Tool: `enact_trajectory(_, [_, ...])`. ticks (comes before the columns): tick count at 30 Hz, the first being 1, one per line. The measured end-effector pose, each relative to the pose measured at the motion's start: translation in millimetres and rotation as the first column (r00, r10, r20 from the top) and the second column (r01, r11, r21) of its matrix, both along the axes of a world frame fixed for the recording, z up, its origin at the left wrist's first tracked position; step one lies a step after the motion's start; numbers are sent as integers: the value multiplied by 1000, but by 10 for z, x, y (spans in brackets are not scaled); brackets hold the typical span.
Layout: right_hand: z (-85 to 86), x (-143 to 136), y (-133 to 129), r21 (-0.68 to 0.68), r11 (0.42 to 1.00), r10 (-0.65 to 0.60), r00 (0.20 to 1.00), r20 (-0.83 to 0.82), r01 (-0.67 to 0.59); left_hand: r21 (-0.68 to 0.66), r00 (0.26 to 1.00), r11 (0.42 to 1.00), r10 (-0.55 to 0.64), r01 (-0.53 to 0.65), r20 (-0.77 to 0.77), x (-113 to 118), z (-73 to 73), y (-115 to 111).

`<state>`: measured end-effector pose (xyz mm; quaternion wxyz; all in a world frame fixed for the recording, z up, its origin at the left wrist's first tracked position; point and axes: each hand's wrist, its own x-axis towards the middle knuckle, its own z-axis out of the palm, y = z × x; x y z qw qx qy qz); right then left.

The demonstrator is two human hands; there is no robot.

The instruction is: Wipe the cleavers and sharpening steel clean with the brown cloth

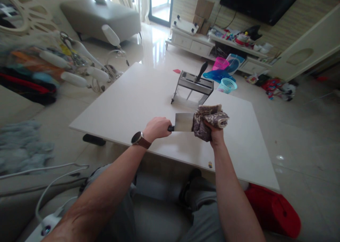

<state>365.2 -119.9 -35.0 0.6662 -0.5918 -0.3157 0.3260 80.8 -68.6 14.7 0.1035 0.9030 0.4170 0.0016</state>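
My left hand (158, 127), with a watch on its wrist, is closed round the black handle of a cleaver (183, 122). The broad metal blade points to the right above the white table (127, 107). My right hand (217, 135) grips a folded brown patterned cloth (208, 123), which covers the far end of the blade. Parts of my right fingers are hidden by the cloth. Just beyond the blade stands a knife block (192, 89) with clear sides and a dark top, and one black-handled tool (202, 72) sticks up from it.
A small red piece (176, 71) lies near the table's far edge. Beyond are a turquoise basket (227, 85), a pink basket (220, 63) and a low TV cabinet (191, 43). A white lamp (75, 79) stands on the left. By the table's front right corner is a red object (276, 210).
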Motion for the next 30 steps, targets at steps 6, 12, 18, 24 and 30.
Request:
enact_trajectory(6, [26,-12,6,-60,997,-46,998,-47,43,-9,1000,1000,6,-6,4,-2,-18,9])
enact_trajectory(12, [44,-29,5,-45,999,-25,999,-34,24,2,1000,1000,0,0,10,-5,-32,11])
enact_trajectory(18, [49,-36,7,-45,999,-29,998,-51,27,-8,1000,1000,4,-4,1,-8,-2,1])
enact_trajectory(24, [16,-13,14,-49,998,-34,998,-44,32,7,1000,1000,-2,2,15,-9,-23,7])
enact_trajectory(30, [49,-55,7,-35,998,-45,996,-73,43,6,1000,1000,9,-9,21,-9,-51,17])
